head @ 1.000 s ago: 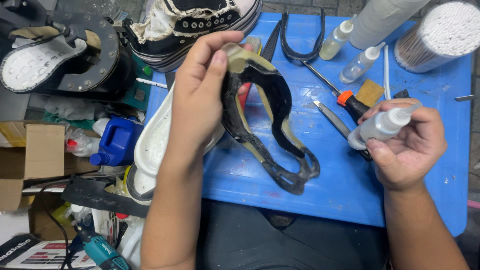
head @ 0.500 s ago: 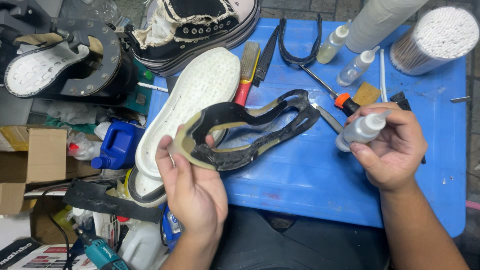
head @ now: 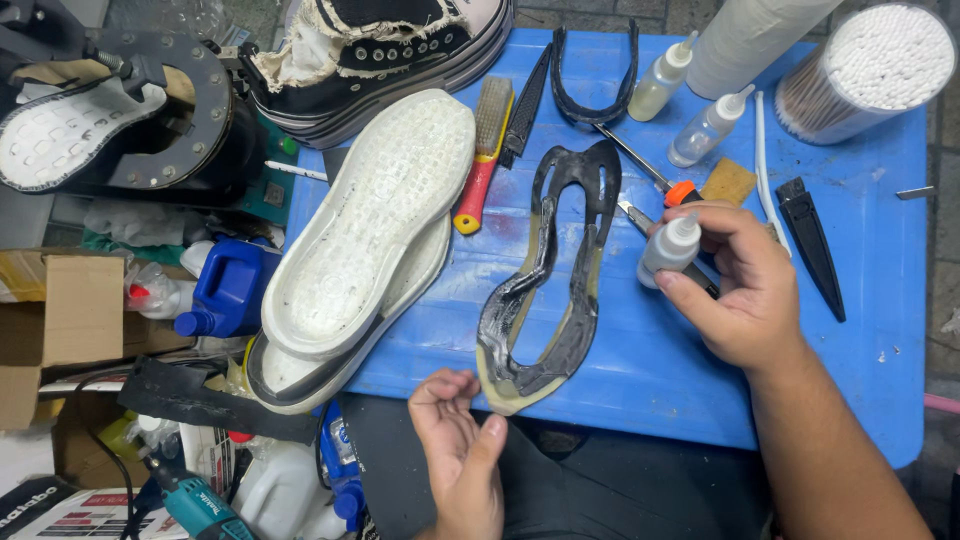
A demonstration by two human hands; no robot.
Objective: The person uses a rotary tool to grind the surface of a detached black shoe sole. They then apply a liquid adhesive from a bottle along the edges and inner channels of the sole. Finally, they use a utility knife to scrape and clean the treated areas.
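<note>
**Right hand grips a small glue bottle beside the black rubber strip**

Right hand [head: 745, 290] is closed around a small clear squeeze bottle [head: 668, 250], holding it upright with its nozzle pointing far, just right of the black rubber sole strip [head: 555, 290]. That strip lies flat on the blue counter [head: 870, 330], a long loop running from the near edge toward the far side, with pale glue-stained patches on it. Left hand [head: 458, 450] hovers at the near edge of the counter with fingers loosely curled and apart, holding nothing, its fingertips close to the near end of the strip but not clearly touching it.

Left of the strip a white shoe sole [head: 370, 225] lies tread up, stacked on a second sole and overhanging the counter's left edge. A red-handled brush [head: 480, 165] sits between the sole and the strip. Under the right hand lie a craft knife [head: 635, 212] and an orange-collared tool [head: 660, 180], partly hidden by the bottle and fingers. Farther off stand two more dropper bottles [head: 690, 105], a tub of cotton swabs [head: 870, 70] at the far right, a tan sponge piece [head: 728, 180], and a black high-top shoe [head: 390, 50] at the far left. A blue jug [head: 225, 290] stands on the floor to the left.
</note>
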